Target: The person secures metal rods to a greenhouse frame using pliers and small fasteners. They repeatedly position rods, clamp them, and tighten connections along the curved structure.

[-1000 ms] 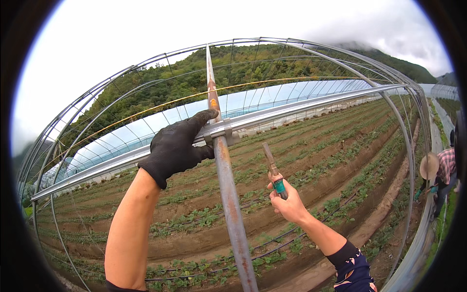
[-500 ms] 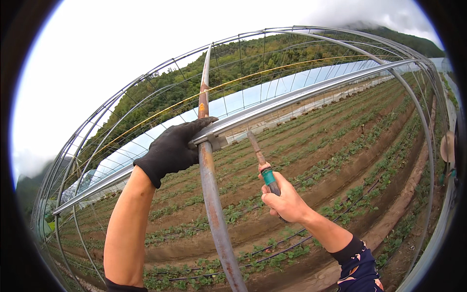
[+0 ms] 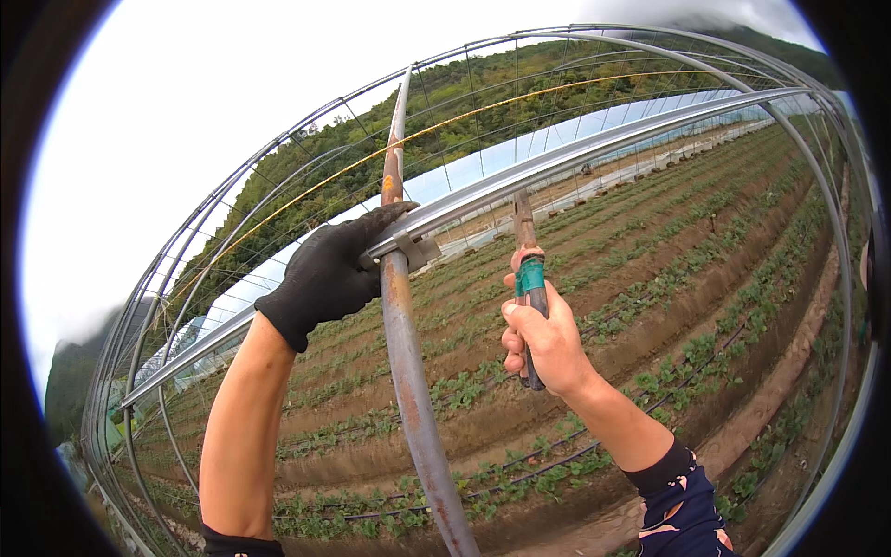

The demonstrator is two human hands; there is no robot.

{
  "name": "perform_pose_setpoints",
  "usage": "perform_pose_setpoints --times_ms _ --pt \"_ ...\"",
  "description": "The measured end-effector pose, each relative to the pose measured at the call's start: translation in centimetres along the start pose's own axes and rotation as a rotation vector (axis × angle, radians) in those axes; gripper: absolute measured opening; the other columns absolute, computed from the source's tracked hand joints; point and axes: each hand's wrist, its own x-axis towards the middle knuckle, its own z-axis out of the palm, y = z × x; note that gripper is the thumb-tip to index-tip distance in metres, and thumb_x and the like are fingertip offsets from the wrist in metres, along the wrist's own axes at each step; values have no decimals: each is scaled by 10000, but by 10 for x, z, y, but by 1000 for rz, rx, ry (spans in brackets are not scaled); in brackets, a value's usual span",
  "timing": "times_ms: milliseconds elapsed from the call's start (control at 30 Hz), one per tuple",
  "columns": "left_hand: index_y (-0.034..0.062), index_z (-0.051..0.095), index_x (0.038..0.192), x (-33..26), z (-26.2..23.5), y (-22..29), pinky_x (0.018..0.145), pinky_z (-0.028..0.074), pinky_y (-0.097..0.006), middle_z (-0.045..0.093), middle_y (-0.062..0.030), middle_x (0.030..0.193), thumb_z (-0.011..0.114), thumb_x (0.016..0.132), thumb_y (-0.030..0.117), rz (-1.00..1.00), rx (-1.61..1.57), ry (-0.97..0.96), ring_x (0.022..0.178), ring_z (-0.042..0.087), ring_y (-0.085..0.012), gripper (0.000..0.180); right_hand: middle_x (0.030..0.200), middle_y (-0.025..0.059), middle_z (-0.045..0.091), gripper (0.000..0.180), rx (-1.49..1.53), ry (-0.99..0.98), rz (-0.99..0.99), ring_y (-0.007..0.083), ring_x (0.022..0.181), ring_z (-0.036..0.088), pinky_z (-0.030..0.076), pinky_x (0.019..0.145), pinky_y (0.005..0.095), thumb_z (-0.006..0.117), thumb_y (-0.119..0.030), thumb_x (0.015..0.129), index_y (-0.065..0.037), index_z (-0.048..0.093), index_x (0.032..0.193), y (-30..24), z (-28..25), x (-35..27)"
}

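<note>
- The right hand (image 3: 548, 339), bare, is sitting right of centre with its fingers clamped around the green-handled tool (image 3: 529, 278); against the earlier frames it is standing higher and closer to the rail, and the tool is now pointing almost straight up.
- The tool's rusty blade is reaching the horizontal rail (image 3: 594, 148); whether its tip is touching the rail is hard to make out.
- The left hand (image 3: 325, 274), in a black glove, is gripping the joint at centre, fingers curled over the rail where the rusty vertical pipe (image 3: 408, 371) crosses it, much as before.
- The metal clamp (image 3: 413, 249) is sitting on that crossing, partly covered by the glove.
- The pipe's lower end is running off the bottom edge.
- Beyond, the crop rows (image 3: 668, 269) are filling the right half of the frame.
</note>
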Motion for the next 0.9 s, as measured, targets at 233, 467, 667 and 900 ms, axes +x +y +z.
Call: perform_pose_setpoints --times_ms 233,467,667,900 --pt "194 531 1332 4 5 -5 813 508 -339 690 -118 1052 683 796 131 24 -103 -13 938 682 -231 561 764 46 474 400 -494 -146 58 127 611 480 430 515 304 554 -255 847 42 412 1074 10 23 8" --pt "84 509 1343 1 -1 -2 1011 439 -321 596 -114 1281 732 814 127 -4 -83 -60 1128 584 -170 576 718 10 439 407 83 283 -66 85 558 456 468 474 277 543 -253 858 34 380 1097 1 29 13" --pt "95 506 1347 2 -2 2 981 463 -329 622 -124 1238 730 825 164 -14 -53 -54 1092 606 -181 573 732 19 445 417 -319 -149 164 96 574 480 466 459 283 536 -252 858 41 377 1109 -3 25 6" --pt "90 538 1318 2 -2 1 949 477 -323 636 -125 1215 734 824 172 -52 -69 -62 1062 619 -164 537 752 57 456 374 -248 58 62 117 582 495 475 466 303 519 -221 853 40 373 1078 1 34 9"
